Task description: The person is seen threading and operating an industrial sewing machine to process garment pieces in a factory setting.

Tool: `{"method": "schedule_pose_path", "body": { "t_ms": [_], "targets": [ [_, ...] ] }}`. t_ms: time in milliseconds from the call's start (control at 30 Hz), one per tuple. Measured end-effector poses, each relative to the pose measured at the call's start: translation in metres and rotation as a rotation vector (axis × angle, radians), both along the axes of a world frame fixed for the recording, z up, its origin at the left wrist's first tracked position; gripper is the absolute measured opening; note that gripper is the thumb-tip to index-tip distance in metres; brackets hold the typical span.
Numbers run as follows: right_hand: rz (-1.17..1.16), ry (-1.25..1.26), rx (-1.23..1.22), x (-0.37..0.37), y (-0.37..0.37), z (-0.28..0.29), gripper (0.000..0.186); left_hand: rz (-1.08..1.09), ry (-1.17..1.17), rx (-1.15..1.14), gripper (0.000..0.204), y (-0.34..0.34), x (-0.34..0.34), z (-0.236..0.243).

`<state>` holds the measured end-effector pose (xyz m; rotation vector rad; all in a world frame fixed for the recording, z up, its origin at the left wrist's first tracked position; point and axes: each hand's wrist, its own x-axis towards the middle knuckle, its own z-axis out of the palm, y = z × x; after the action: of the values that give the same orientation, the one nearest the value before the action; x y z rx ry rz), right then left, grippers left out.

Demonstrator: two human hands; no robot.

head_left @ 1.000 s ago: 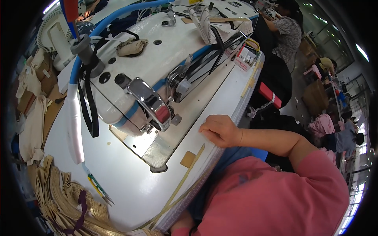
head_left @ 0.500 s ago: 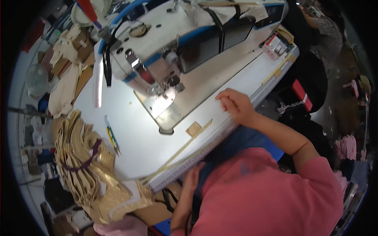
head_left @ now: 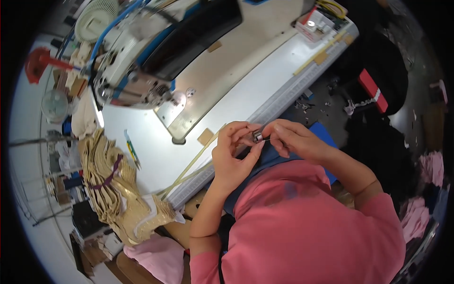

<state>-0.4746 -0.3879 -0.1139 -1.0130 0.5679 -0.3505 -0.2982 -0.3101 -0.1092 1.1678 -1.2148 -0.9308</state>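
A small shiny metal bobbin case (head_left: 257, 137) is held between the thumb and fingers of my left hand (head_left: 231, 158), in front of the table edge and above my lap. Close beside it on the right, the fingers of my right hand (head_left: 299, 138) are pinched together. A thin pale thread (head_left: 267, 139) appears to run from the bobbin case to these fingers. Beyond my hands stands the sewing machine (head_left: 137, 85), its lamp lighting the metal plate (head_left: 170, 110) by the needle area.
Yellow-handled thread snips (head_left: 132, 150) lie on the white tabletop (head_left: 153, 158). Gold-beige fabric pieces (head_left: 106, 184), bound with a purple strip, are piled at the left. A small box (head_left: 313, 24) stands at the table's far right. Pink cloth (head_left: 158, 258) lies lower left.
My left hand has risen from below the table edge with the bobbin case. My right hand has drawn back from the tabletop to meet it. The view has shifted.
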Motion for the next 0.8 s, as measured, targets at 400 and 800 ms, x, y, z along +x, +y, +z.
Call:
{"method": "schedule_pose_path", "body": {
  "t_ms": [400, 800],
  "targets": [
    [-0.029, 0.030, -0.327, -0.023, -0.028, -0.015, 0.024, -0.057, -0.617, -0.113, 0.054, -0.042, -0.027, 0.014],
    [-0.538, 0.639, -1.363, -0.098, -0.218, 0.031, 0.019, 0.170, -0.900, -0.158, 0.027, -0.062, 0.030, -0.015]
  ]
}}
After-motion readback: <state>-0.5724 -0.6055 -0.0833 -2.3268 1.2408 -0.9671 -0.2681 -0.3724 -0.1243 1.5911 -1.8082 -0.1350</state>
